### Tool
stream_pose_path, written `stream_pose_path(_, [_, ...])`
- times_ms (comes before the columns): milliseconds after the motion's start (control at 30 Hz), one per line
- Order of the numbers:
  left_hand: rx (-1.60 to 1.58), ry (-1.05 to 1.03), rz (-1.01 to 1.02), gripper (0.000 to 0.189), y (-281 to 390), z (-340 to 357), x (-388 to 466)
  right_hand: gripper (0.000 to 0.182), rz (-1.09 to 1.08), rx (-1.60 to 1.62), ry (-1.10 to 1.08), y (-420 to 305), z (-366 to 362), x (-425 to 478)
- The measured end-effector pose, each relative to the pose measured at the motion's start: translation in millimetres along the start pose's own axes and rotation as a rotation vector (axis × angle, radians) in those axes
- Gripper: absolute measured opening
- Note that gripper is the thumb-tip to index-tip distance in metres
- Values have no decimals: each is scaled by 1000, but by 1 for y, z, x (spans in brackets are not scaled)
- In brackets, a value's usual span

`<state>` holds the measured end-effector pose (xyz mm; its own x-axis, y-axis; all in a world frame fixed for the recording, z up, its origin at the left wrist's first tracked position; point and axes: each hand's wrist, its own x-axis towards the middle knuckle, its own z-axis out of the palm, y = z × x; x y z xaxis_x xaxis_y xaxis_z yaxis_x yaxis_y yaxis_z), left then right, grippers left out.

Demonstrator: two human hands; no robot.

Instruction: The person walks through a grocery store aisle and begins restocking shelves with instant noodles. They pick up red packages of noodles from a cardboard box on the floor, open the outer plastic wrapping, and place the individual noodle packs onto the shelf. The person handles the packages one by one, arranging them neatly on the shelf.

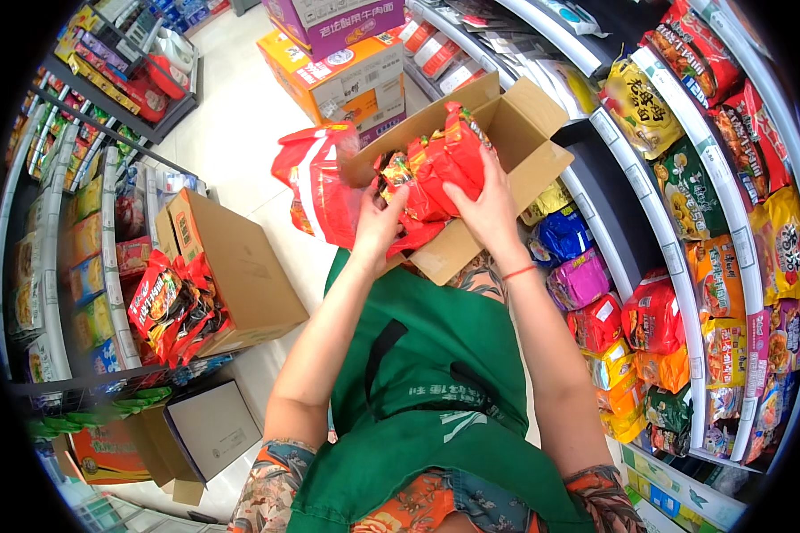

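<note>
Both hands are over an open cardboard box with its flaps spread. My right hand grips a red noodle packet at its right side, thumb on the front and fingers behind the edge. Fingers curled, my left hand holds the lower left part of the red packets, beside a shiny patterned one. Left of the box, a large red plastic wrapper with a white band bulges out over its edge. The fingertips of my left hand are partly hidden by the plastic.
Shelves of bagged noodles curve along the right. To the left stands a tall cardboard box with red noodle packets at its side. Stacked cartons are ahead on the tiled floor. An opened box lies low at the left.
</note>
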<state>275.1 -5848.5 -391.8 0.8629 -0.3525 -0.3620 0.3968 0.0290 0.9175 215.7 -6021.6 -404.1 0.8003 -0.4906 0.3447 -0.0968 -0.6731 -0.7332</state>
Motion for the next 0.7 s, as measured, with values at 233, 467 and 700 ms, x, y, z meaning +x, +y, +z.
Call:
stream_pose_path(233, [1133, -138, 391, 53, -23, -25, -1, 69, -66, -400, -432, 4, 35, -33])
stream_pose_path(467, [1755, -178, 513, 13, 7, -44, -8, 66, -37, -126, -344, -12, 44, -57])
stream_pose_path(700, [1517, -235, 709, 19, 8, -64, -8, 45, -224, -68, -426, -31, 58, -63])
